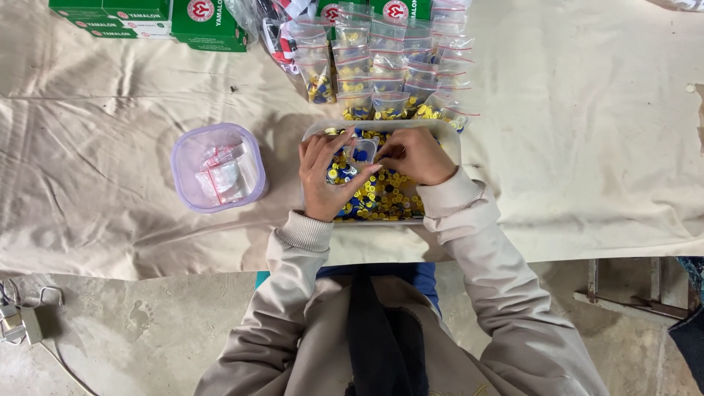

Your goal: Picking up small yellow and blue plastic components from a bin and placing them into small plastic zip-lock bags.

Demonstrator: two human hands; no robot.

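Note:
A white tray [449, 132] full of small yellow and blue caps [385, 199] lies on the cloth in front of me. My left hand [323, 176] holds a small clear zip bag [359, 152] with some caps in it, above the tray. My right hand [416, 155] pinches the bag's upper right edge. Both hands hover over the caps, close together. Beige sleeves cover both my arms.
Rows of filled clear zip bags [389, 70] lie behind the tray. A clear lilac-rimmed tub [218, 167] with empty bags stands to the left. Green boxes [147, 18] line the back edge. A beige cloth [587, 147] covers the surface; concrete floor and a cable [29, 323] lie below.

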